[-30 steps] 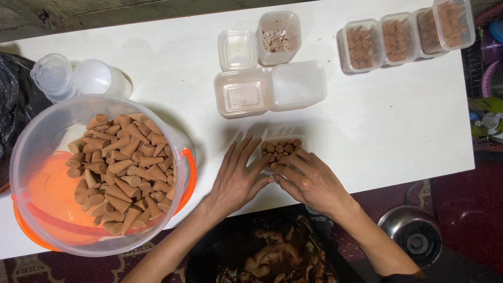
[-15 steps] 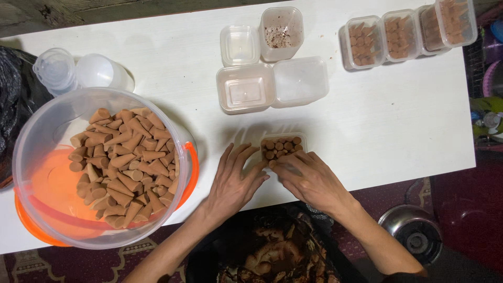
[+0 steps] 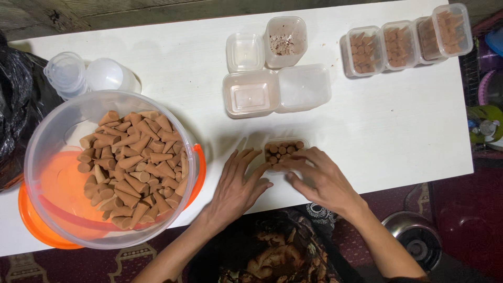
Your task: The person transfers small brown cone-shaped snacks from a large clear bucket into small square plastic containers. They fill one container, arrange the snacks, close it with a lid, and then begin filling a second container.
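Right, both hands are down at the near edge of the white table, working one small clear plastic box packed with brown incense cones standing base-up. The left hand lies flat with fingers spread, its fingertips against the box's left side. The right hand curls over the box's right side, fingers bent and pressing on its near edge; whether it truly grips I cannot tell. The box sits near the table's front edge, roughly at the centre.

To the left, just beside the left hand, a big clear tub holds a loose heap of the same cones, resting on an orange lid.

Further back, four lidless boxes cluster together: three empty, one with brown crumbs at the bottom. At the far right, four filled boxes stand in a row. At the far left, two clear round containers lie side by side beside a black plastic bag.
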